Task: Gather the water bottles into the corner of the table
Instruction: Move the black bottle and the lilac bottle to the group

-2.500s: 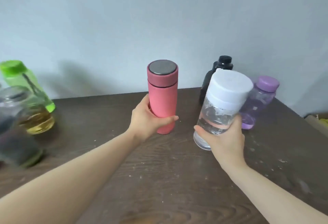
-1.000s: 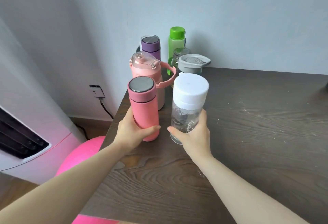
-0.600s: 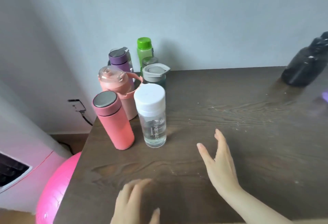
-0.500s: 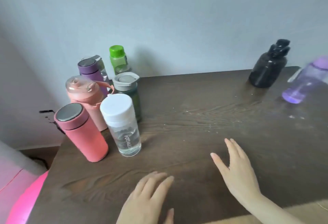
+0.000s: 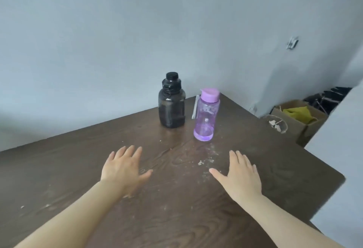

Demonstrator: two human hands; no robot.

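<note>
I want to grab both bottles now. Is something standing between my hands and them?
Nothing visible. Only bare table lies between the left hand and the black bottle, and between the right hand and the purple bottle.

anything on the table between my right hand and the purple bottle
No object. In the head view, only bare table with pale specks and smears separates the right hand from the purple bottle.

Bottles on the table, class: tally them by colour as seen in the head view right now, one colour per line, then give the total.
Black bottle: 1
Purple bottle: 1
Total bottles: 2
Both stand upright on the table, near its far edge, untouched.
</note>
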